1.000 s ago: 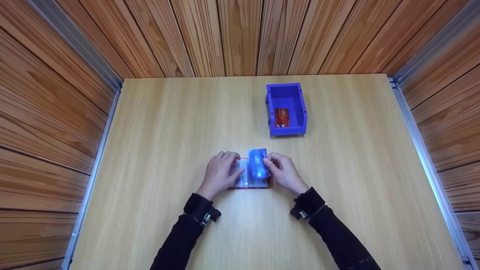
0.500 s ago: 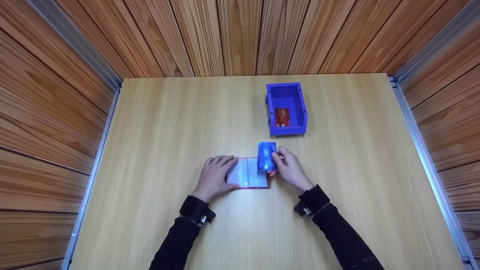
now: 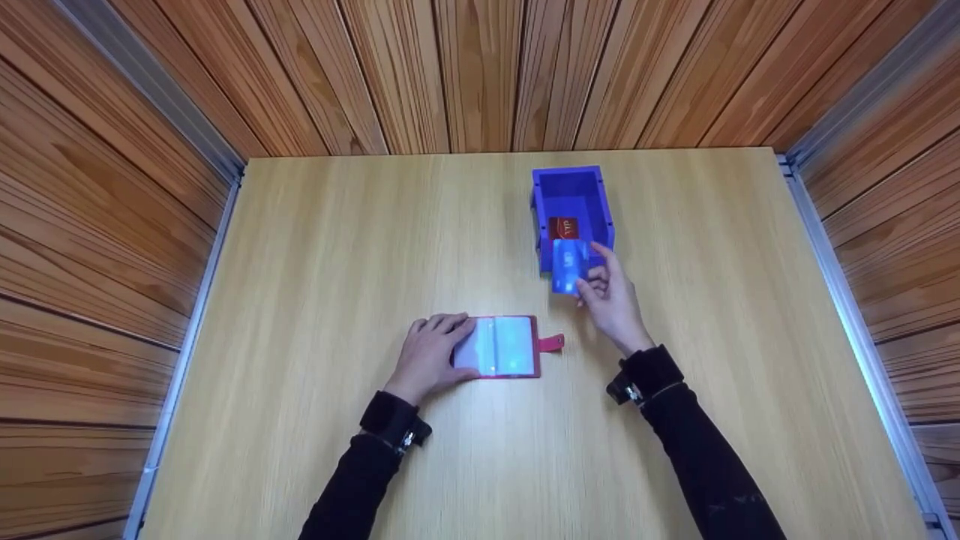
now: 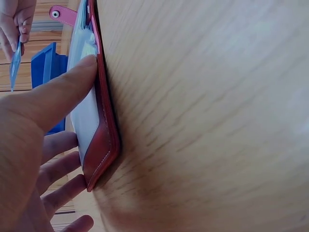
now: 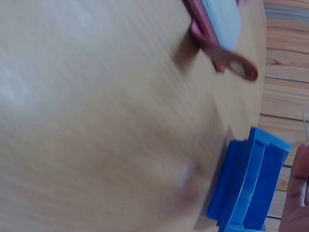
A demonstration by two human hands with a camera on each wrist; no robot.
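An open red card holder (image 3: 514,345) with clear sleeves lies on the table, its strap (image 3: 552,343) sticking out to the right. My left hand (image 3: 430,356) rests on its left side. In the left wrist view, the straight thumb (image 4: 67,92) presses the sleeves near the edge while the other fingers are spread beside the cover. My right hand (image 3: 613,300) pinches a blue card (image 3: 568,267) above the front edge of the blue bin (image 3: 571,178). Inside the bin lies a red card (image 3: 563,227), partly hidden behind the blue one. The right wrist view shows only part of that hand (image 5: 297,193).
The wooden table (image 3: 337,247) is bounded by plank walls (image 3: 480,75) at the back and sides. Metal rails (image 3: 187,330) run along its side edges. The bin stands behind the card holder, somewhat to the right.
My right hand has carried the blue card from over the card holder, up and right to the bin. My left hand shifted slightly left, its thumb moving down to the holder's lower edge.
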